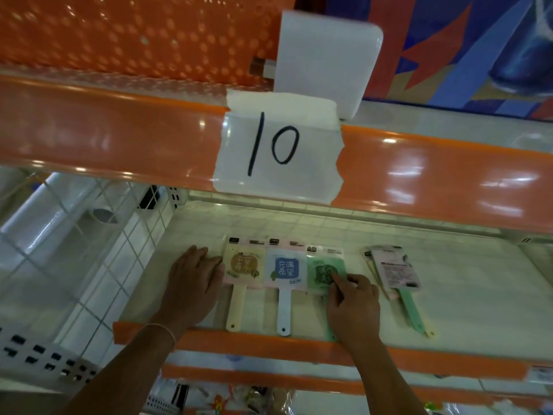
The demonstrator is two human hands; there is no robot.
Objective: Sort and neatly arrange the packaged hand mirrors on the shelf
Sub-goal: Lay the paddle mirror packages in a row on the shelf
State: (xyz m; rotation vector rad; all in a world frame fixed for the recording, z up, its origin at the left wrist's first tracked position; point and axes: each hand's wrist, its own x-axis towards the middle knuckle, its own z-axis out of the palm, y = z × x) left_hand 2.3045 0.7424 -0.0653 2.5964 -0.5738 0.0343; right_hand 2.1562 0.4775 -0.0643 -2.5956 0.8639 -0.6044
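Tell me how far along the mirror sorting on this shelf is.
Done: the cream packaged mirror and the blue packaged mirror lie face up side by side, handles toward the shelf's orange front lip. In hand: the right hand presses the green packaged mirror into third place while the left hand squares the row's left edge. Left: the loose face-down stack at right.

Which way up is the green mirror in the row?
Face up: the green mirror lies flat, printed front showing, right hand pressing it.
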